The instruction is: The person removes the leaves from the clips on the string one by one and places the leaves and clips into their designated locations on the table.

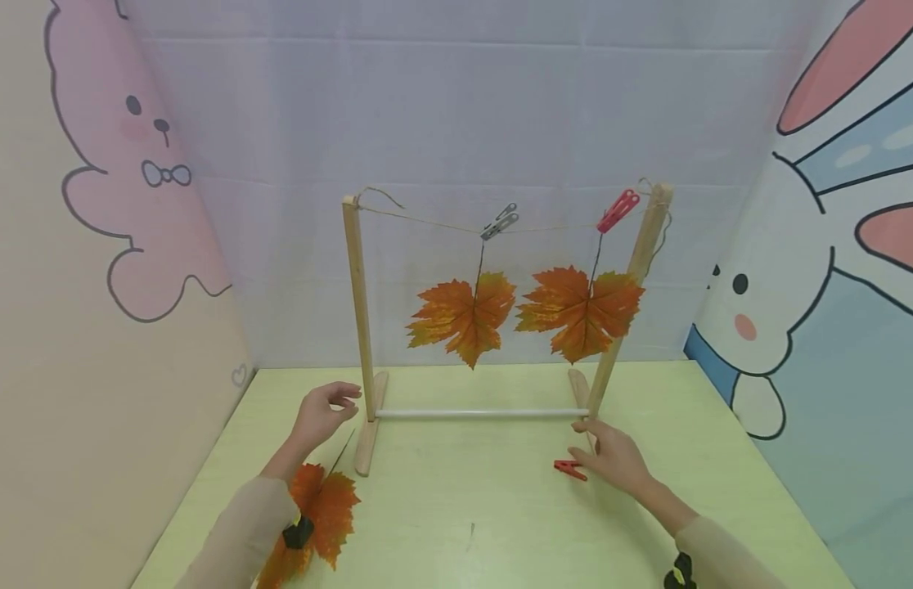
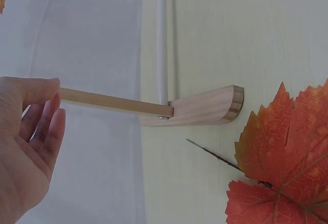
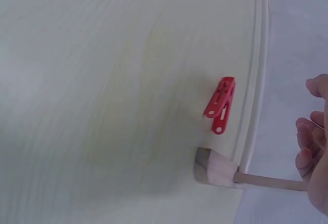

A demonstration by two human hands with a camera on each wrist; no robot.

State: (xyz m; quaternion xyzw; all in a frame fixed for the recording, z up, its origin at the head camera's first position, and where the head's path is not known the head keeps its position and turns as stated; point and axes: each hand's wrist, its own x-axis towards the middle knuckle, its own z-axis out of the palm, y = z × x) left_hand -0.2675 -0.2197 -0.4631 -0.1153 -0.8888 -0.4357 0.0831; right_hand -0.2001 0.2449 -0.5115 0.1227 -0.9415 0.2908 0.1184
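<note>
My left hand (image 1: 326, 415) is just left of the frame's left wooden post (image 1: 359, 315), fingers loosely bent with nothing between them; in the left wrist view the thumb tip overlaps the post. Below that forearm an orange maple leaf (image 1: 331, 511) lies on the table, partly hidden by the sleeve. My right hand (image 1: 617, 460) hovers by the foot of the right post (image 1: 633, 270), its thumb and fingers apart and holding nothing. Close to its fingertips lies a red clothespin (image 1: 570, 469), seen whole in the right wrist view on the table.
A string (image 1: 427, 221) joins the two posts. From it hang two orange leaves, one by a grey clothespin (image 1: 499, 222), the other by a red clothespin (image 1: 618, 211). A white rod (image 1: 482, 413) links the wooden feet. Printed cloth walls enclose the pale table (image 1: 456, 499).
</note>
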